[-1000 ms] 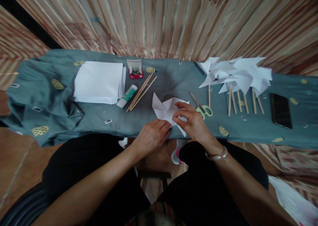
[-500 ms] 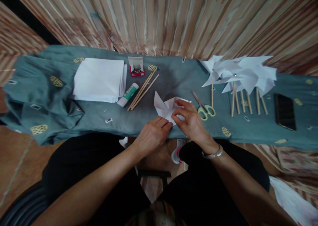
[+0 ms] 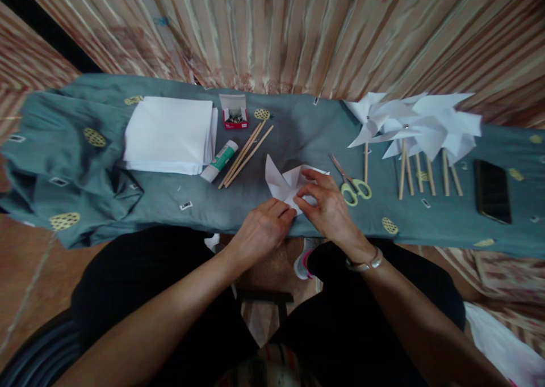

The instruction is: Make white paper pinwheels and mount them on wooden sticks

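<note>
A white paper pinwheel [image 3: 281, 185] lies at the front edge of the cloth-covered table, with some of its points curled up. My left hand [image 3: 266, 225] is closed on its near edge, fingers pressed together. My right hand [image 3: 327, 205], with a bangle at the wrist, pinches the paper near the pinwheel's middle between thumb and forefinger. Both hands partly cover the paper. Just right of it rest scissors [image 3: 351, 185] with light green handles. Left of it lie several thin wooden sticks [image 3: 247, 157] and a green and white glue stick [image 3: 219, 161].
A stack of white paper [image 3: 170, 134] lies at the left, beside an open red box [image 3: 235, 118] of small metal pins. Several finished pinwheels [image 3: 430, 120] on sticks lie at the right, near a black phone [image 3: 493, 191]. A pleated curtain [image 3: 272, 29] hangs behind the table.
Both hands keep nearly the same hold on the pinwheel. The view has shifted very slightly; otherwise things lie as before.
</note>
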Available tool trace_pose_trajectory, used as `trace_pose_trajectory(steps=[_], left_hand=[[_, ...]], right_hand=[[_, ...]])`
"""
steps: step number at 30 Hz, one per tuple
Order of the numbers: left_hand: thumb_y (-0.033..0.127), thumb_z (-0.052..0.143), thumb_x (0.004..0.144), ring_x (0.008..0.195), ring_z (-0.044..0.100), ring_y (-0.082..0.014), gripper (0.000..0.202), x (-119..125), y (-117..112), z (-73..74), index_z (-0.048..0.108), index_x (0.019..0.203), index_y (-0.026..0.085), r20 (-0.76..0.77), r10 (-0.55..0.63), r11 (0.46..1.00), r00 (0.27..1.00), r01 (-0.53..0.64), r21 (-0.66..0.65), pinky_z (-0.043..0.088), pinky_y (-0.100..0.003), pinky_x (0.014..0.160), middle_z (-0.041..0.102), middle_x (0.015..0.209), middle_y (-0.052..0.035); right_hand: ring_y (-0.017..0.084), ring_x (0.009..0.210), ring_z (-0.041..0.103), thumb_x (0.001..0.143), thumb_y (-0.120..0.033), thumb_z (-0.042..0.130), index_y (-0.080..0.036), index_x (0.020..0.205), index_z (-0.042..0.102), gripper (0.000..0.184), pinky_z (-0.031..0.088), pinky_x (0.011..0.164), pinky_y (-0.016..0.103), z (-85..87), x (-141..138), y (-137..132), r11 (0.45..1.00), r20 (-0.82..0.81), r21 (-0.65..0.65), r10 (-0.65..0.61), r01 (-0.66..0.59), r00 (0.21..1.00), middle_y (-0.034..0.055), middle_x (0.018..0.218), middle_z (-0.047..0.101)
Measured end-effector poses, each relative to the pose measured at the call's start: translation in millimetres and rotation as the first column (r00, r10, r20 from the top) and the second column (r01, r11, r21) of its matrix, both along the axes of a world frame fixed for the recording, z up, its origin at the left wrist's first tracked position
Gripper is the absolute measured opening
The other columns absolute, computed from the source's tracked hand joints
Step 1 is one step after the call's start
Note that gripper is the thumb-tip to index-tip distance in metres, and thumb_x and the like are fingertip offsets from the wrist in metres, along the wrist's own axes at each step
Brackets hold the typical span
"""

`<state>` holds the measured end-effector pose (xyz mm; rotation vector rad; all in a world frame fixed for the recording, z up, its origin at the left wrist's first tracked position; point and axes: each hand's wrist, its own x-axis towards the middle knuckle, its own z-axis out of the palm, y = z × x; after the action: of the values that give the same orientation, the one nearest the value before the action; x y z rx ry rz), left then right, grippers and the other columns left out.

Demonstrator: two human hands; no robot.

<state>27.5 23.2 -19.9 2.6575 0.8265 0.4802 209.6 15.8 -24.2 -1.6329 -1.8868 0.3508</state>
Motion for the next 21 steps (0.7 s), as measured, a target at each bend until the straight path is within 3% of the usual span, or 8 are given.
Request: trace_pose_trajectory(steps=[14,21], left_hand=[[0.016,0.048,0.093,0.088,0.058,-0.0214,0.018,1.4,0.0,0.6,0.061,0.104,0.011,-0.02,-0.006,1.0,1.0,0.006,-0.007,0.054,-0.035,0.078,0.063,0.093,-0.0078],[0.016,0.047,0.094,0.087,0.058,-0.0203,0.018,0.0,-0.6,0.4,0.061,0.103,0.012,0.004,-0.013,1.0,1.0,0.013,0.005,0.054,-0.034,0.078,0.063,0.093,-0.0078]], right_hand=[[0.029,0.119,0.054,0.08,-0.02,0.064,-0.02,0.076,0.065,0.004,0.043,0.103,0.048,-1.7,2.3,-0.5,1.0,0.006,-0.005,0.009,-0.009,1.0,0.0127,0.127,0.06],[0.028,0.119,0.054,0.081,-0.02,0.062,-0.022,0.078,0.065,0.005,0.042,0.104,0.05,-0.4,1.3,-1.8,1.0,0.005,-0.001,0.013,-0.013,1.0,0.0097,0.128,0.059]])
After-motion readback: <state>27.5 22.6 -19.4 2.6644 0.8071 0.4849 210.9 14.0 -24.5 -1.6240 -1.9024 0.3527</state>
